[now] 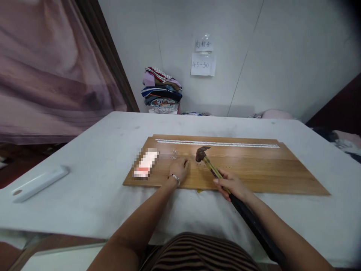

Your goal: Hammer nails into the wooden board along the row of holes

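Note:
A claw hammer (210,165) with a rusty head, a yellowish neck and a long black grip slants across the wooden board (270,169). My right hand (232,184) is wrapped round its shaft, and the head hovers over or close above the board. My left hand (179,168) rests on the board to the left of the hammer head, its fingers curled together; what they hold, if anything, is hidden. Just beyond these fingers lie several loose nails (174,154). A row of small dark dots (225,166), nail heads or holes, runs along the board's middle.
Two white marked strips (217,143) lie along the board's far edge. A blurred-out flat object (146,163) sits on its left end. The white table (93,162) also bears a white plastic piece (41,184). Behind stand folded cloths (162,92) by the wall.

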A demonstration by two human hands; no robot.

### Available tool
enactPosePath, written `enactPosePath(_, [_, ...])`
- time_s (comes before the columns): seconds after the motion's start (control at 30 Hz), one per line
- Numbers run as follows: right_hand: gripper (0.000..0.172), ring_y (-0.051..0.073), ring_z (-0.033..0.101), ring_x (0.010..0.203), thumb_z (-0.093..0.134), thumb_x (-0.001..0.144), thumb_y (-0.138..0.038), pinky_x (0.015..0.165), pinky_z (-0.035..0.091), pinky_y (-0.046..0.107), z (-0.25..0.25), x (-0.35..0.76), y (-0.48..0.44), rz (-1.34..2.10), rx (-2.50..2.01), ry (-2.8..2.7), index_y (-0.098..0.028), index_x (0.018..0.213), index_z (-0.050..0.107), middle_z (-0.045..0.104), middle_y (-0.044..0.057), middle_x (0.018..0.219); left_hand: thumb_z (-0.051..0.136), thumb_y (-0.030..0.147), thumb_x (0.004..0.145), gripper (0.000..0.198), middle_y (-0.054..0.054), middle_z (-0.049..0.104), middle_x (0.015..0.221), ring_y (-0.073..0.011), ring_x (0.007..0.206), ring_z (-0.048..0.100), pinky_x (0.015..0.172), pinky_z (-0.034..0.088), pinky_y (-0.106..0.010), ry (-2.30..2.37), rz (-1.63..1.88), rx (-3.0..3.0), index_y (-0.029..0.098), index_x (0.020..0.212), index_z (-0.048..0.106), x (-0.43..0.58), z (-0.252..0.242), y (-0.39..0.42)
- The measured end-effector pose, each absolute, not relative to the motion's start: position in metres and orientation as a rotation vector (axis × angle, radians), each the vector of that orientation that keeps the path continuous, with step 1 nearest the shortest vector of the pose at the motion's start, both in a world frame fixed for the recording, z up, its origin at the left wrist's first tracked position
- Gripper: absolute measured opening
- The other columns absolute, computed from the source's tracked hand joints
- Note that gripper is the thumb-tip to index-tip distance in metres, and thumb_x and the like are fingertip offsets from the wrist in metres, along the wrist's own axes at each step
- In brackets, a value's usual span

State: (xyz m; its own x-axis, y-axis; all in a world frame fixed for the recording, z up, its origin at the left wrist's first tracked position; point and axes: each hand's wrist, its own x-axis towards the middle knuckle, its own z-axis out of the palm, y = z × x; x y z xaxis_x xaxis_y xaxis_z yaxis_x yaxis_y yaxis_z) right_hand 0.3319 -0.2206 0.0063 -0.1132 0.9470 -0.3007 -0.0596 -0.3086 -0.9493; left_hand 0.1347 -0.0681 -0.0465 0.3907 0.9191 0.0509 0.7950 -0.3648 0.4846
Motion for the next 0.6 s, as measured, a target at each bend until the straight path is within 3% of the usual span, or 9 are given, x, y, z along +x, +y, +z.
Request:
enactPosePath(0.2, [0.073, 0.009, 0.032, 0.028, 0.063, 0.077, -0.039, 0.031, 0.03, 0.02, 0.002, 0.316, -0.222, 1.515, -1.362, -1.075, -0.013, 0.143, 0.045, 0.044, -0.012, 0.037, 0.048, 0.024, 0.095, 0.023, -0.012, 0.072, 0.1, -0.0235, 0.098, 0.064, 0.086, 0.044, -0.033, 1.476, 0.429, 2.296, 0.018, 0.096, 0.07, 0.134, -0.049, -0.068])
enactPosePath(0.6, [0.068, 0.009, 0.034, 0.029, 0.061, 0.076, -0.033, 0.03, 0.032, 0.019, -0.007, 0.303, -0.219, 1.44, -1.43, -1.035, -0.014, 0.14, 0.049, 0.043, -0.013, 0.038, 0.048, 0.022, 0.095, 0.023, -0.01, 0.072, 0.098, -0.0225, 0.096, 0.063, 0.084, 0.043, -0.031, 1.447, 0.415, 2.331, 0.02, 0.095, 0.07, 0.133, -0.042, -0.07])
